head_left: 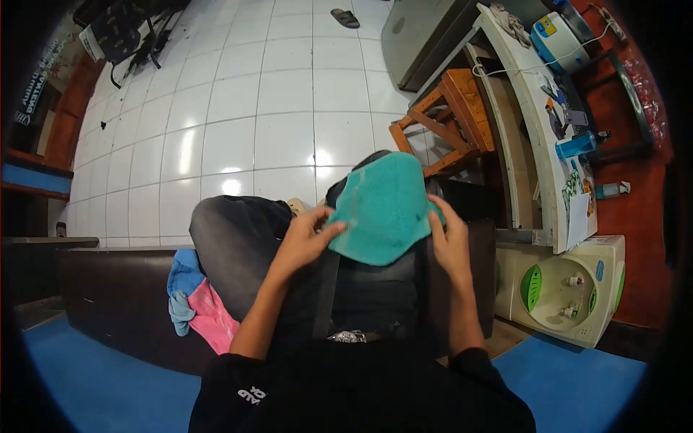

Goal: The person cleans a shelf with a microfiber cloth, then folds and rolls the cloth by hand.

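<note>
Hands apart: my left hand and right hand pinch teal cloth edges, frame centre | step: apparently spreading | next move calls for: even grip

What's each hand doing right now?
Left hand: closed on the teal cloth's left edge.
Right hand: closed on its right edge.

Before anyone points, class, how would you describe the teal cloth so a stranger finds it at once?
Start at the seated person's dark trousers. Above that lap, the teal cloth is spread between the left hand and right hand. Unlike the pink and blue fabric on the dark bench, it is held and has a small dark spot.
</note>
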A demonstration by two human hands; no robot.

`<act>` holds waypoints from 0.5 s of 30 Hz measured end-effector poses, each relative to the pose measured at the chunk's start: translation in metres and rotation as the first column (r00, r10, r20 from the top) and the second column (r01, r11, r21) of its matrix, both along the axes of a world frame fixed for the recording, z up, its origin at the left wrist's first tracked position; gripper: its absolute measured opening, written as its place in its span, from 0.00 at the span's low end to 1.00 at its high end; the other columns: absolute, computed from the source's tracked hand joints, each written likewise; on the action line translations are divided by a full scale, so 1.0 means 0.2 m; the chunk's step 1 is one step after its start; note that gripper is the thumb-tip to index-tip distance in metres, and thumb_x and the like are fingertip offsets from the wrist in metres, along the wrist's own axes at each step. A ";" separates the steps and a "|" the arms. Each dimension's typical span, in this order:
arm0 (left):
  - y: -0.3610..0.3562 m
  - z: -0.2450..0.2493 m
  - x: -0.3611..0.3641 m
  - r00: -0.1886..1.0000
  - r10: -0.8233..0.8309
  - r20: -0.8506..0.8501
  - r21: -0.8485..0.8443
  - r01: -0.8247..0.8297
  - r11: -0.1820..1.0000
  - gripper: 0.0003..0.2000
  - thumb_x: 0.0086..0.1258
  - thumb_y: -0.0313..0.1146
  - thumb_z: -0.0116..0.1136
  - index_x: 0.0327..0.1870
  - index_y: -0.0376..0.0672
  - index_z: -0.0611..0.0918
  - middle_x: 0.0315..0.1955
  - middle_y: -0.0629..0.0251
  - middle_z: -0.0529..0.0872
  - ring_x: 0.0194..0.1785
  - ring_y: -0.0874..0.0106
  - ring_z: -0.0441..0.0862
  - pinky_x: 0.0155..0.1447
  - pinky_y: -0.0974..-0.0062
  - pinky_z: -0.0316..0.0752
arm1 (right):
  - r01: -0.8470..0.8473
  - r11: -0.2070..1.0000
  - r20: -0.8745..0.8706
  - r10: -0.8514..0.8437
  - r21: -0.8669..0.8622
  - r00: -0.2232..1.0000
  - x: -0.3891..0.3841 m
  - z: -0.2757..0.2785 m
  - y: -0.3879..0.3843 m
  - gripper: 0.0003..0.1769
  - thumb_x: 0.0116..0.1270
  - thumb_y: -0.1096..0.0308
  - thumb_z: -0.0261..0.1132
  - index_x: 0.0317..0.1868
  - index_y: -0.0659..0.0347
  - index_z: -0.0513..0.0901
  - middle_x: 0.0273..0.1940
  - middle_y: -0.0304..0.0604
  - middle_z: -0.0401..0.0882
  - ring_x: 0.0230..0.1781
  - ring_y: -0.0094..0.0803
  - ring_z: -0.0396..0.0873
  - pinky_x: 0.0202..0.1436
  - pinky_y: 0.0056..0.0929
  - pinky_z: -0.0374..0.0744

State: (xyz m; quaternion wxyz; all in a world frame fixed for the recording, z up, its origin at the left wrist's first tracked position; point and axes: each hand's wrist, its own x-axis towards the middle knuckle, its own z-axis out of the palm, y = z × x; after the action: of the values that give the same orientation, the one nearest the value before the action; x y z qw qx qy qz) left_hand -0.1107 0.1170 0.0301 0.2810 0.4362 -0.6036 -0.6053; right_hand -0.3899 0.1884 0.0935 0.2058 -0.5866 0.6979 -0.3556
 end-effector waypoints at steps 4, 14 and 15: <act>-0.26 0.43 0.06 0.932 0.332 -0.143 -0.268 -0.359 0.894 0.10 0.75 0.33 0.58 0.43 0.34 0.80 0.32 0.68 0.81 0.37 0.80 0.75 0.42 0.80 0.71 | -0.023 0.944 0.102 0.060 -0.330 0.993 0.11 0.44 -0.31 0.14 0.75 0.76 0.55 0.58 0.65 0.80 0.43 0.46 0.85 0.45 0.26 0.81 0.51 0.26 0.78; -0.26 -0.23 0.33 0.770 0.442 0.459 -0.457 -0.222 0.861 0.16 0.66 0.33 0.62 0.46 0.29 0.79 0.36 0.38 0.84 0.44 0.42 0.82 0.48 0.52 0.76 | -0.275 0.782 -0.159 0.427 0.560 0.890 0.23 -0.52 -0.61 0.20 0.66 0.72 0.55 0.57 0.55 0.82 0.42 0.62 0.83 0.45 0.57 0.83 0.53 0.49 0.79; -0.21 -0.48 0.42 0.759 0.248 0.602 -0.199 -0.158 0.967 0.16 0.63 0.36 0.65 0.44 0.30 0.81 0.38 0.39 0.84 0.45 0.44 0.83 0.49 0.53 0.76 | -0.361 0.748 -0.201 0.543 0.556 0.815 0.27 -0.54 -0.54 0.17 0.66 0.69 0.57 0.53 0.54 0.84 0.42 0.62 0.84 0.45 0.58 0.82 0.53 0.51 0.79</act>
State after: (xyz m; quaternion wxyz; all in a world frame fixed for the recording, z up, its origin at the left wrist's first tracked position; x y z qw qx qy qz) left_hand -0.0258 0.0741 -0.0661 0.1591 0.6541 -0.6511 -0.3505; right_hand -0.3367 0.0801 -0.0141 0.3021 -0.7211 0.6235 0.0069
